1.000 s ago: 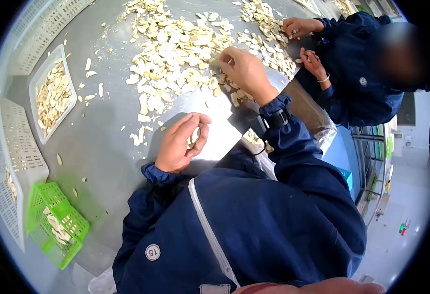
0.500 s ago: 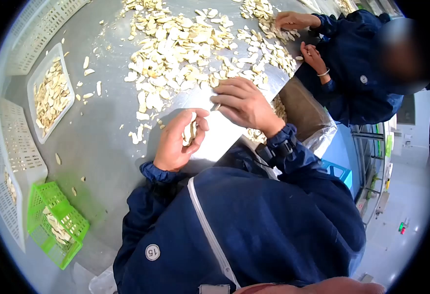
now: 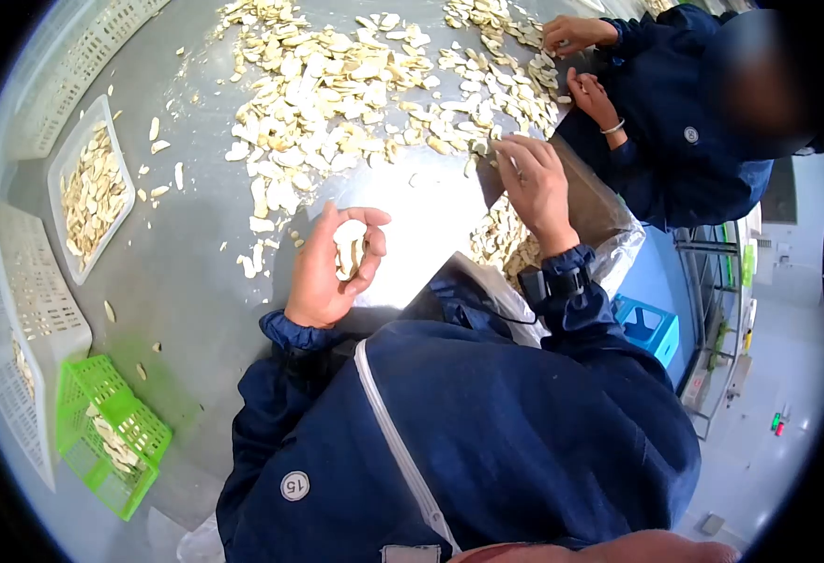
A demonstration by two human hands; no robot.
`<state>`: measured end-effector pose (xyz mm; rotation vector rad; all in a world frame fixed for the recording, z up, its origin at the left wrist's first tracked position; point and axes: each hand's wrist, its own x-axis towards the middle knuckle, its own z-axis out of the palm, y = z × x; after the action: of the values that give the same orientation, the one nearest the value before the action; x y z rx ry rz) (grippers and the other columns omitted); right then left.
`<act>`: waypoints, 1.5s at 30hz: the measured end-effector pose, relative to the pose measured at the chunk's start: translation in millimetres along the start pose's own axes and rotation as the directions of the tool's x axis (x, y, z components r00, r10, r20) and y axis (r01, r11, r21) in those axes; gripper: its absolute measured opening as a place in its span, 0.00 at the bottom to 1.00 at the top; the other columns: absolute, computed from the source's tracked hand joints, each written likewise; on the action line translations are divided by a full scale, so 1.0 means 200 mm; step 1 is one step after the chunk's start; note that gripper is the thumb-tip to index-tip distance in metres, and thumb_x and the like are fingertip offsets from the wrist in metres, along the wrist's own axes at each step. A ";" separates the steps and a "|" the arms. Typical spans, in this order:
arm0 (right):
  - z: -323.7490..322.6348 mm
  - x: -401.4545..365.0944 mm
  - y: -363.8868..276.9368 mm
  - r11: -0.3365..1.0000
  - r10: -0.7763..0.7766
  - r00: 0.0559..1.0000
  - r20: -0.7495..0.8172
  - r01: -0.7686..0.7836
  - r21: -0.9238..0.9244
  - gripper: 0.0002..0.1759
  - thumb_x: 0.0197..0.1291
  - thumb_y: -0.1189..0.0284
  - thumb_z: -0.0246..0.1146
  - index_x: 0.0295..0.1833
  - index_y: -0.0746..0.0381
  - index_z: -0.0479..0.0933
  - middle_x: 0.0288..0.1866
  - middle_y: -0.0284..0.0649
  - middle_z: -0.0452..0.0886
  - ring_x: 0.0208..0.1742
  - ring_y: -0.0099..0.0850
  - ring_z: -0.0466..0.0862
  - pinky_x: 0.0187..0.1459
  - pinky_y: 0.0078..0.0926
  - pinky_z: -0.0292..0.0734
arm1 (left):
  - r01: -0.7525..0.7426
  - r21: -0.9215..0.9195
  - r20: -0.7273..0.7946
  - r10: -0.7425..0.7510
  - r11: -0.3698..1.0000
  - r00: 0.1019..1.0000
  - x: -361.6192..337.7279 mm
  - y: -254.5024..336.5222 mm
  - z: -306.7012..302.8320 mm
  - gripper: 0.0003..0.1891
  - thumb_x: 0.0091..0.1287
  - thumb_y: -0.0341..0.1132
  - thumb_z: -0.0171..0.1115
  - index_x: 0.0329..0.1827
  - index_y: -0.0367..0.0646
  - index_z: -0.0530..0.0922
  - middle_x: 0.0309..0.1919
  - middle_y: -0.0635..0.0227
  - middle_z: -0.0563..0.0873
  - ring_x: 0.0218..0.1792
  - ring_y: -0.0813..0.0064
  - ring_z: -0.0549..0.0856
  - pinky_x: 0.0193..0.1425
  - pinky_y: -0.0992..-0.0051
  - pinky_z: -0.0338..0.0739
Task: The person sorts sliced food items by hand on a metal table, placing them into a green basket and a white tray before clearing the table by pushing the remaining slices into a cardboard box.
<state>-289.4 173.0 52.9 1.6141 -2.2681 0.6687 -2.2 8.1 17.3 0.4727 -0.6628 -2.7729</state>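
Note:
My left hand is curled round a few pale dried slices, above the left part of a bright, shiny sheet on the table. My right hand is at the sheet's right edge, over a lined box that holds more slices. Its fingers are stretched and slightly apart, and I see nothing in them. Beyond both hands spreads a large loose heap of the same pale slices.
A white tray of slices and a green basket stand on the left, beside white perforated crates. Stray slices dot the metal table. At upper right, a co-worker's hands are by the heap. A blue crate is at right.
My right hand has moved right, from the middle of the sheet to over the box, and its fingers have spread. My left hand has shifted slightly left, still holding slices.

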 end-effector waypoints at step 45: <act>0.24 0.38 -0.50 0.076 0.054 0.667 0.743 -0.744 0.663 0.36 0.75 0.83 0.58 0.86 0.66 0.59 0.61 0.40 0.86 0.54 0.21 0.86 0.43 0.13 0.73 | 0.042 0.075 0.010 -0.043 0.996 0.999 -0.02 0.05 0.02 0.14 0.85 0.40 0.52 0.45 0.39 0.77 0.32 0.71 0.78 0.24 0.86 0.73 0.20 0.87 0.59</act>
<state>-219.5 60.7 68.8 1.5055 -3.0080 2.6391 1.9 2.5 27.2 0.4924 -0.7706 -2.8000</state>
